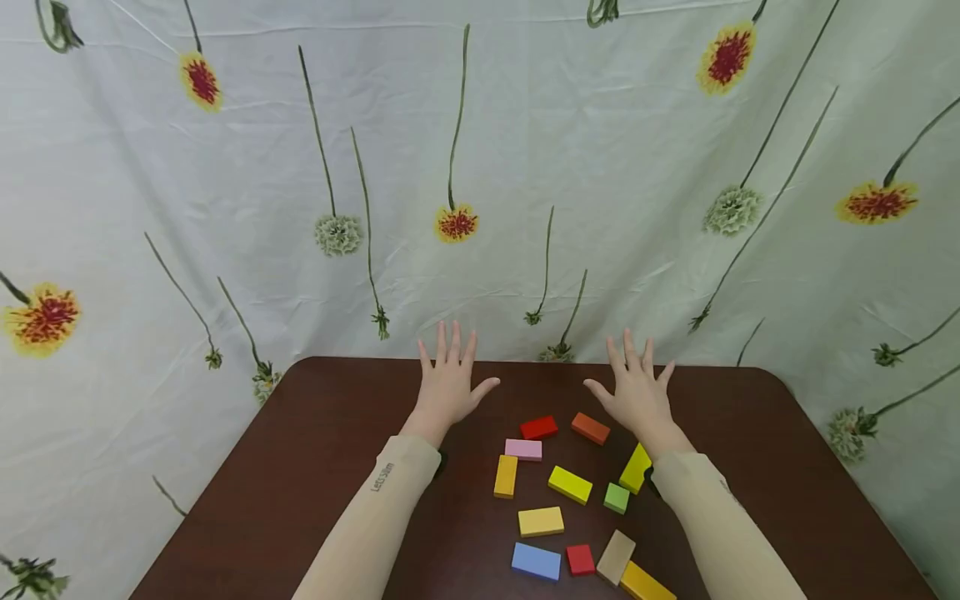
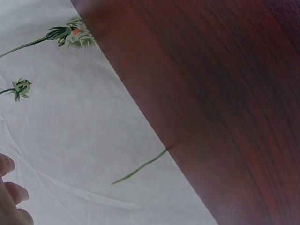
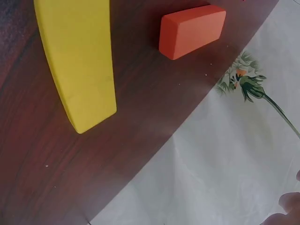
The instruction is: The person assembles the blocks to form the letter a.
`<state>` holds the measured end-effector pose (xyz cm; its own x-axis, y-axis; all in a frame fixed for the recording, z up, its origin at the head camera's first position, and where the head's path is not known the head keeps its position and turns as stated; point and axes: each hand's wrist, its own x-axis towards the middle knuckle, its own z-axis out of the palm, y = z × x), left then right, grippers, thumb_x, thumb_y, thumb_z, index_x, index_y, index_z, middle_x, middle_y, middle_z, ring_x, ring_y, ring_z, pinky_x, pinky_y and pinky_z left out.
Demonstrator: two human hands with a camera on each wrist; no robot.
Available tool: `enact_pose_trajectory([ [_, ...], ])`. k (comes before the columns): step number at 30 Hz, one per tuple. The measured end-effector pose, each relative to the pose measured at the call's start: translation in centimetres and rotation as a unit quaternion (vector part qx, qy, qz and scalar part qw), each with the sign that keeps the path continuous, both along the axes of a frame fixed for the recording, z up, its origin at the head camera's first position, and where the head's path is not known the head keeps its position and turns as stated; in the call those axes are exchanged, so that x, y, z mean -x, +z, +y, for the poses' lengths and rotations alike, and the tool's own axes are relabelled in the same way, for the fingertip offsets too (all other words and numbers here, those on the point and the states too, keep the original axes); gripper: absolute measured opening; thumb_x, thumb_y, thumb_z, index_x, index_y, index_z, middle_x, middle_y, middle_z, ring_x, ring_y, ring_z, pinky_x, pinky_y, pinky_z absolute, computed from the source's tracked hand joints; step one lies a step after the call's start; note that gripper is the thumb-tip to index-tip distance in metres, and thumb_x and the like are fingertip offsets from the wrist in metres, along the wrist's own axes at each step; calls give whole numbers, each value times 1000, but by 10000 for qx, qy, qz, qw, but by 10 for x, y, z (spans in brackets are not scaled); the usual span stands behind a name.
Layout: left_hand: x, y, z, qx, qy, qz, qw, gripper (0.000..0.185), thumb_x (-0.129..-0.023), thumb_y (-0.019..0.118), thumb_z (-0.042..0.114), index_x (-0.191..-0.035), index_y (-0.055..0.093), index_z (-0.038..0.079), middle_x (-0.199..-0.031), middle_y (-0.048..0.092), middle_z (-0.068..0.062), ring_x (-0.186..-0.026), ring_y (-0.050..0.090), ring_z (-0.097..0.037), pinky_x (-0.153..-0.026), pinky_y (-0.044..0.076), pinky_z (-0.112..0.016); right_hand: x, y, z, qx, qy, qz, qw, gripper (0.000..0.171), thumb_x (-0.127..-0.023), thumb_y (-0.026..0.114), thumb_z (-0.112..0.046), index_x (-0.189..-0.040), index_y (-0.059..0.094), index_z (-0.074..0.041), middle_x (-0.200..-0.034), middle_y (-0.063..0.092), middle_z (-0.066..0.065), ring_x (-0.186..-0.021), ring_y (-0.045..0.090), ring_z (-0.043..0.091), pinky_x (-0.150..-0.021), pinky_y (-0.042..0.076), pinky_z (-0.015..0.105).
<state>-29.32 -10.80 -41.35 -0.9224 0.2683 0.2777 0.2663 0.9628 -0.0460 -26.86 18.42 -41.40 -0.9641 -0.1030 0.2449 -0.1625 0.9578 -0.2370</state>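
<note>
Head view shows both my hands spread, fingers straight, holding nothing above the far part of the brown table (image 1: pixel 315 467). My left hand (image 1: pixel 447 385) has bare tabletop around it. My right hand (image 1: pixel 639 392) is nearest the orange block (image 1: pixel 590 427), with the yellow block (image 1: pixel 636 468) by my wrist. The far edge (image 1: pixel 525 362) lies just beyond my fingertips, perhaps under them; flowered cloth (image 1: pixel 480 167) rises behind.

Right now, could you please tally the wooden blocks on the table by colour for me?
Yellow blocks: 5
Red blocks: 2
Orange block: 1
Pink block: 1
Green block: 1
Blue block: 1
Tan block: 1
Total: 12
</note>
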Motion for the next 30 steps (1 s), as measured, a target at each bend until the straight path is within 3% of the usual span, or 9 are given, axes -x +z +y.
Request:
enact_pose_trajectory([
  [6, 0, -3, 1, -110, -49, -80, 9999, 86, -89, 38, 66, -151, 7, 16, -156, -2, -16, -142, -11, -36, -108, -1, -64, -1, -8, 1, 16, 6, 14, 10000, 80, -90, 53, -52, -150, 19, -10, -155, 6, 20, -139, -6, 48, -99, -6, 74],
  [17, -2, -12, 6, -136, -200, 128, 9996, 85, -90, 39, 64, -151, 11, 13, -156, 4, -17, -142, -1, -40, -108, 5, -64, -3, -20, 0, 56, -8, -71, 10000, 78, -90, 52, -51, -148, 24, -8, -155, 11, 20, -139, -5, 48, -99, -3, 74],
  [23, -3, -20, 8, -190, -296, 157, 9993, 81, -89, 42, 62, -150, 21, 12, -155, 13, -16, -142, 8, -39, -108, 10, -64, -7, -29, 1, 49, 12, -139, 9999, 74, -91, 53, -48, -147, 27, -7, -154, 14, 21, -139, -1, 49, -100, -1, 74],
  [30, -6, -28, 12, -368, -367, -49, 9986, 76, -90, 46, 59, -147, 29, 13, -154, 20, -16, -143, 6, -37, -109, 8, -63, -8, -37, -2, 75, 42, -124, 9999, 70, -91, 57, -43, -145, 32, -6, -152, 21, 21, -139, 3, 48, -101, 1, 73],
])
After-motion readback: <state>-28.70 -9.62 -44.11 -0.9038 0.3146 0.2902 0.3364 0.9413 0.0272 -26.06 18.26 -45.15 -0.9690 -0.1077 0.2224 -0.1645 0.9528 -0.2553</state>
